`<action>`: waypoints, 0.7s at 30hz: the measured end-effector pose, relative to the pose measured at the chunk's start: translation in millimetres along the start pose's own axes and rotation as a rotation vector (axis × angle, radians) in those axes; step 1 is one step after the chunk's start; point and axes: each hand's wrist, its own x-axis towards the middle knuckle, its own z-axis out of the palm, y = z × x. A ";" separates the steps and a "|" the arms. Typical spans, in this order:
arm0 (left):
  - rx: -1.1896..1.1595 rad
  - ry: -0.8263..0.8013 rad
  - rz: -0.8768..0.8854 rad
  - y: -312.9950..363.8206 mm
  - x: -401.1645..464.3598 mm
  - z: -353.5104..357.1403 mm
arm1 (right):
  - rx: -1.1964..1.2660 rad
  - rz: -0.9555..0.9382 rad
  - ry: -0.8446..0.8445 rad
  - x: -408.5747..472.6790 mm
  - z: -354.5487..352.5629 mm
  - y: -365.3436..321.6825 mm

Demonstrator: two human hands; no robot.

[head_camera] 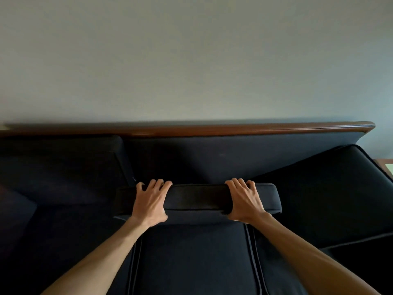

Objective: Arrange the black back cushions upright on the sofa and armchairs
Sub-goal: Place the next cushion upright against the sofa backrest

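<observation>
head view: only one view, wide-angle, looking down at the sofa front.
sofa: long dark navy-black fabric sofa [212,158] with a brown wooden top rail [234,127], set against a plain pale grey-green wall [191,56].
held cushion: black piped rectangular back cushion [197,196] sat at centre, its top edge facing the camera, lower edge on the middle seat cushion [191,256]. It stood clear of the backrest, a dark gap behind it.
left hand: left hand [150,202] lay over the cushion's top edge near its left end, fingers [156,184] curled over the far side, thumb on the near face. Gripping the cushion.
right hand: right hand [244,201] did the same near the right end, fingers [238,183] hooked over the far edge. Also gripping it.
left cushion: a second black back cushion [63,167] stood upright against the backrest on the left.
right cushion: a third black piped cushion [331,194] leaned tilted at the right end, one corner raised towards the rail.
arms: both forearms bare, reaching in from the bottom corners.
side surface: a pale patch with a brown edge [388,167] showed at far right; could not tell what it was.
</observation>
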 end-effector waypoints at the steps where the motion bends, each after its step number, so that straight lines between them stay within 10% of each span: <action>1: 0.008 0.016 -0.009 -2.1 2.9 -1.3 | -0.006 0.011 0.021 3.5 0.6 -1.8; 21: 0.003 -0.026 -0.048 -25.3 88.9 13.6 | -0.064 0.115 -0.013 81.1 27.9 21.8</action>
